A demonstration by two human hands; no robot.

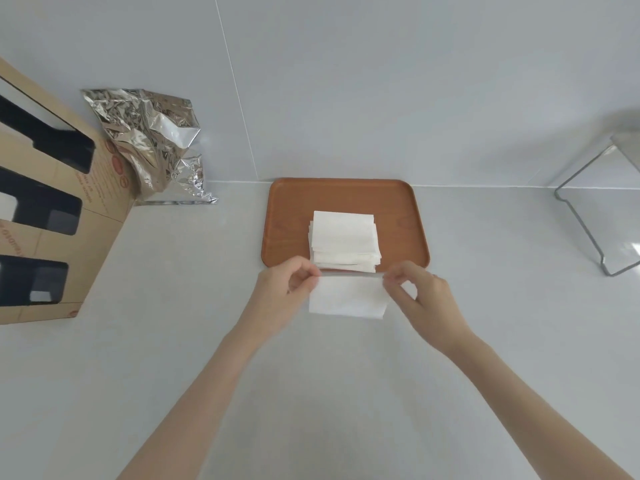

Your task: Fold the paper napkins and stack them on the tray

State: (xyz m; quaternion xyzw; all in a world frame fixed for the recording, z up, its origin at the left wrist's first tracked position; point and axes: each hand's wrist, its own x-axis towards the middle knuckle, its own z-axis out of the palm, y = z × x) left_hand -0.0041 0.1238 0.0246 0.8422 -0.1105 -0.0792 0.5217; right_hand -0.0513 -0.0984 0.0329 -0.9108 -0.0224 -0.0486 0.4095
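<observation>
Head view: left hand (pixel 284 292) and right hand (pixel 422 296) pinch a folded napkin (pixel 348 297), hiding the tray's (pixel 287 216) near rim.

Bright, even light, soft faint shadows, slight blur, strong wide-angle bending at edges.

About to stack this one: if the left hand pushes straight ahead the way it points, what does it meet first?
Probably the near edge of the napkin stack on the tray, just beyond the left hand; height is unclear.
</observation>
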